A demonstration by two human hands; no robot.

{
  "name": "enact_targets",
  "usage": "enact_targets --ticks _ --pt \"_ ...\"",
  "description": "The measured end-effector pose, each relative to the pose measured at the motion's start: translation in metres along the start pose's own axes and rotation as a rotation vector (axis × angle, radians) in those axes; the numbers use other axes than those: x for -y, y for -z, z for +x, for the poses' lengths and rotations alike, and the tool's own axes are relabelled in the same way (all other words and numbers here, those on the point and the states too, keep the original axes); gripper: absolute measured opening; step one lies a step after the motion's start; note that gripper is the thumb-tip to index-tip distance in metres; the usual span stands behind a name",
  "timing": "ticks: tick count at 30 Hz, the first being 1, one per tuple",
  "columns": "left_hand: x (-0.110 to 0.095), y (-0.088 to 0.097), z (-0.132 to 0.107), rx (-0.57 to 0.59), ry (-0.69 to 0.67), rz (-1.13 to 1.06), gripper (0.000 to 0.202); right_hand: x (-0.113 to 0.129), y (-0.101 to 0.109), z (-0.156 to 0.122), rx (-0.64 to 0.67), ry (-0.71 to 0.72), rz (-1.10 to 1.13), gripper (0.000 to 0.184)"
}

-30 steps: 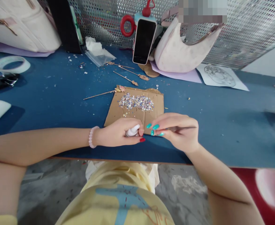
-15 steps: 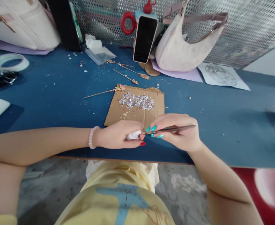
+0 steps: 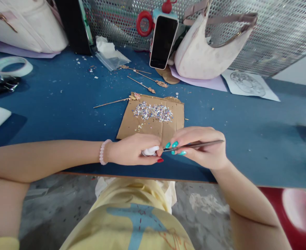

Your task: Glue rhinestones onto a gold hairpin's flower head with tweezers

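Note:
My left hand (image 3: 132, 149), with a pink bead bracelet on the wrist, is closed above the table's front edge. A small white piece (image 3: 151, 150) shows among its fingers; whether it is held or worn on a finger I cannot tell. My right hand (image 3: 199, 146), with turquoise nails, pinches slim metal tweezers (image 3: 202, 144). Their tip reaches the left fingertips, and anything between them is too small to make out. Just beyond both hands lies a cardboard piece (image 3: 126, 125) bearing a heap of shiny bluish-white chips (image 3: 154, 111). One gold hairpin (image 3: 113, 102) rests its ornamented end on the cardboard's far corner.
Several more gold hairpins (image 3: 142, 84) lie behind the cardboard. Farther back are a plastic bag (image 3: 112, 59), an upright phone (image 3: 164, 41), a white handbag (image 3: 202, 55) and a printed sheet (image 3: 249, 85). A tape roll (image 3: 12, 66) lies at left, beside a black-handled tool (image 3: 1, 86).
My right hand and the tweezers have shifted slightly to the right. The whole view has moved a little, while my left hand keeps its grip.

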State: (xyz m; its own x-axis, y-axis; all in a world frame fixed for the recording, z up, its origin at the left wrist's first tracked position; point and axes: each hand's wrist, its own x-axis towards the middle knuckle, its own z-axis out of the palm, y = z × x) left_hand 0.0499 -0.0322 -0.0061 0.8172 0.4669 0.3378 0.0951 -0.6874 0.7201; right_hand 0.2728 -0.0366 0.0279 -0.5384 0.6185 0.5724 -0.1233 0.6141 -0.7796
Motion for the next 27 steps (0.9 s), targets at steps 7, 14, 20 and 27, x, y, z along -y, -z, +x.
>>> enact_targets --ticks 7,14,20,27 --pt "-0.0016 0.0012 0.0006 0.035 0.046 0.003 0.011 -0.0002 0.0003 -0.0008 0.004 -0.014 0.022 0.015" --pt "-0.0012 0.0009 0.0012 0.054 0.036 -0.001 0.012 0.0021 -0.0006 0.0010 0.017 -0.024 0.007 0.012" --pt "-0.0002 0.0006 0.0002 0.055 0.019 -0.015 0.011 0.0024 -0.0054 0.0009 -0.003 -0.024 0.045 0.011" --pt "0.0010 -0.0001 0.0001 0.059 0.063 -0.078 0.012 -0.0014 -0.0089 -0.0038 -0.047 -0.018 0.059 0.018"
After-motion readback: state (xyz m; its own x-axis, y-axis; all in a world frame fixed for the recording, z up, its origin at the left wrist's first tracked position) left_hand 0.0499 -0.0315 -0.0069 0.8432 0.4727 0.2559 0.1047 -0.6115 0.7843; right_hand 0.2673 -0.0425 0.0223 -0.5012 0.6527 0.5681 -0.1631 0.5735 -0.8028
